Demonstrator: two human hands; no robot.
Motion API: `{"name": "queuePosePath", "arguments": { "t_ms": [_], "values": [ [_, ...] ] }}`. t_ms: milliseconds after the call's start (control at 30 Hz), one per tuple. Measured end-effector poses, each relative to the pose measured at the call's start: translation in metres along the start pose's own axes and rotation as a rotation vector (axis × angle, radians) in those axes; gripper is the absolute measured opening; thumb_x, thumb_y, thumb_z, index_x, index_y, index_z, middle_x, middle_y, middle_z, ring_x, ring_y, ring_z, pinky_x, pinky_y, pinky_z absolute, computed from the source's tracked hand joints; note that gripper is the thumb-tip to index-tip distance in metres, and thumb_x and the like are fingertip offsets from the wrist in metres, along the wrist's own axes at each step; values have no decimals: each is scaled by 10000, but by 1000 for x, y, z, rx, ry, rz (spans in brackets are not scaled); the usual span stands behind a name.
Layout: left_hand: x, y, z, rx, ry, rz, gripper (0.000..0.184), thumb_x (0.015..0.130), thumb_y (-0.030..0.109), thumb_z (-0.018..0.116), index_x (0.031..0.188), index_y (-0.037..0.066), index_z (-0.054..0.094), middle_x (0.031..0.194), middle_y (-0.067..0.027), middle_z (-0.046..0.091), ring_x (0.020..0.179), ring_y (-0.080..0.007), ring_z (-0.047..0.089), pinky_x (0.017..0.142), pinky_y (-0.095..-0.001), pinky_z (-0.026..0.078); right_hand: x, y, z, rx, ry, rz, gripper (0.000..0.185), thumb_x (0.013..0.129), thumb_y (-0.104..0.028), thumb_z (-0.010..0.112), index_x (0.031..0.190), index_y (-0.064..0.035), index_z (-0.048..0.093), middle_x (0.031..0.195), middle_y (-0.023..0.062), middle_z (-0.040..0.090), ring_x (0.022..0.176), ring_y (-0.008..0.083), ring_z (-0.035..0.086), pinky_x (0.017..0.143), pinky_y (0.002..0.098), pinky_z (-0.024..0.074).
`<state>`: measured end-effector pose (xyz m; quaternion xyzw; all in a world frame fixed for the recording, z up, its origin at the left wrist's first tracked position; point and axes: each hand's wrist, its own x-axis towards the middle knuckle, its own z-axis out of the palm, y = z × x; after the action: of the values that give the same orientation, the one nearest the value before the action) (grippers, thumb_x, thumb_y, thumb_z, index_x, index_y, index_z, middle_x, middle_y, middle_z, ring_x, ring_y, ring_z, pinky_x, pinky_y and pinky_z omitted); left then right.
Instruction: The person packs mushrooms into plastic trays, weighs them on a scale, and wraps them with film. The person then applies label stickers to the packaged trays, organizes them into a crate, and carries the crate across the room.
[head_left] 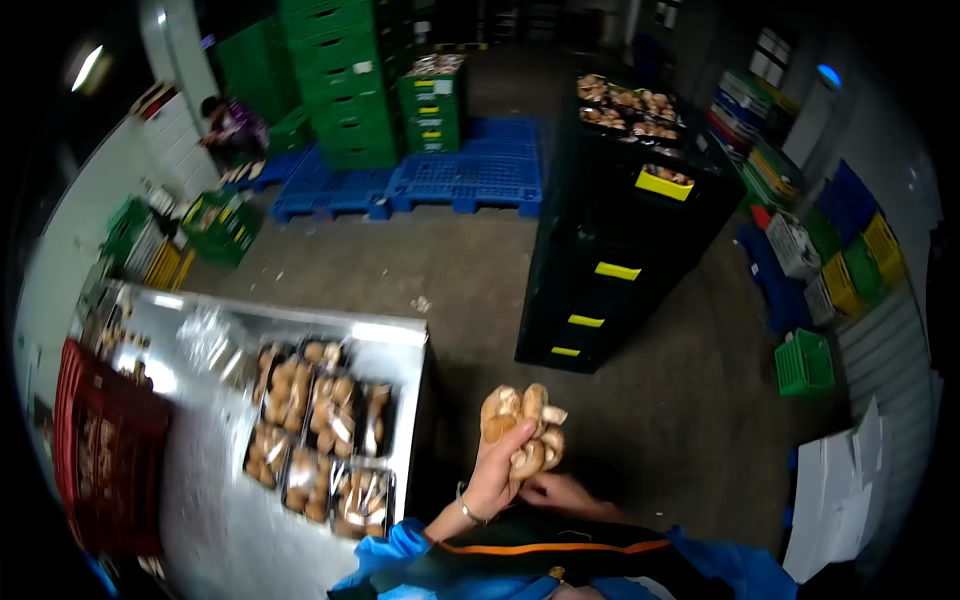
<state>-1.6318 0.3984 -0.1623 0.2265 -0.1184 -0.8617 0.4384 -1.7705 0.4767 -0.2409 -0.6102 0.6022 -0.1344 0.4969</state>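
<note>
Several brown mushrooms point(532, 425) with pale stems are bunched in my left hand point(495, 470), whose fingers are wrapped round them. A bracelet circles the left wrist. Just below the mushrooms is my right hand point(555, 492), close to the left one; its fingers are mostly hidden. To the left, black trays of mushrooms point(333, 408) under shiny clear film lie together on a metal table point(205, 480). Crumpled clear plastic point(212, 340) rests behind them.
A red crate point(110, 455) stands at the table's left side. Tall dark crates point(620, 230) topped with mushrooms rise ahead. Farther back are blue pallets point(465, 170), green crates point(345, 90) and a crouching person point(235, 128). White cardboard point(835, 490) is at right.
</note>
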Motion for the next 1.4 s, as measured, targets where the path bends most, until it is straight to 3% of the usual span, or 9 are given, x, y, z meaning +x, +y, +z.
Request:
{"name": "queuePosePath", "arguments": {
  "t_ms": [67, 167, 233, 567, 933, 1100, 1233, 1300, 1400],
  "values": [
    [20, 6, -14, -13, 37, -78, 321, 866, 140, 552, 1138, -2, 458, 998, -133, 581, 855, -195, 604, 721, -329, 536, 30, 13, 2, 414, -131, -124, 238, 855, -273, 538, 931, -50, 571, 882, 151, 621, 820, 255, 610, 739, 345, 462],
    [89, 20, -60, -130, 3, -195, 418, 893, 323, 479, 1169, 11, 445, 1044, -152, 569, 966, -253, 563, 844, -400, 478, 96, 13, -46, 287, -144, -123, 239, 866, -265, 521, 960, -49, 560, 871, 148, 618, 834, 253, 607, 738, 343, 457],
    [116, 42, -67, -126, 94, -126, 415, 889, 337, 478, 1162, 24, 457, 1019, -139, 574, 931, -245, 568, 824, -389, 486, 134, 1, -83, -13, -86, -143, 213, 864, -246, 519, 936, -49, 555, 844, 145, 612, 818, 253, 608, 707, 330, 458],
    [205, 187, -38, -38, 411, 430, 368, 838, 346, 558, 1079, 70, 523, 950, -90, 605, 883, -214, 582, 775, -366, 503, 232, -61, -170, 154, 34, -310, 112, 847, -149, 513, 890, -46, 523, 776, 125, 601, 728, 283, 596, 636, 349, 455],
    [371, 246, -26, 155, 177, -170, 330, 846, 325, 548, 1034, 55, 527, 900, -96, 596, 803, -218, 585, 722, -333, 499, 291, -95, -176, 499, 417, 90, 361, 885, -239, 485, 1163, -12, 448, 1073, 186, 537, 1009, 265, 533, 854, 337, 415],
    [389, 279, -41, 145, 114, -304, 332, 838, 336, 550, 1035, 69, 541, 909, -83, 594, 825, -217, 578, 738, -355, 489, 362, -127, -185, 474, 271, 99, 347, 890, -221, 476, 1161, -5, 468, 1062, 167, 563, 998, 246, 539, 845, 309, 421],
    [340, 335, -91, -91, 187, 12, 297, 874, 286, 495, 1060, 56, 522, 931, -78, 591, 810, -205, 575, 733, -347, 495, 432, -153, -172, 386, -103, 4, 313, 867, -179, 546, 1118, 4, 504, 958, 88, 588, 866, 127, 570, 758, 254, 455],
    [306, 322, -75, -155, 591, 201, 306, 858, 258, 526, 1081, 50, 515, 980, -75, 587, 824, -184, 575, 755, -324, 494, 433, -139, -166, 318, -268, -54, 303, 873, -183, 552, 1116, -7, 510, 943, 68, 590, 877, 118, 564, 776, 244, 452],
    [309, 317, -57, -226, 506, 508, 225, 835, 154, 559, 1020, 54, 480, 924, -66, 564, 756, -137, 537, 626, -277, 476, 456, -154, -206, 292, -385, -110, 237, 861, -133, 563, 1056, -1, 537, 841, 37, 597, 774, 101, 559, 706, 246, 460]
  ]
}}
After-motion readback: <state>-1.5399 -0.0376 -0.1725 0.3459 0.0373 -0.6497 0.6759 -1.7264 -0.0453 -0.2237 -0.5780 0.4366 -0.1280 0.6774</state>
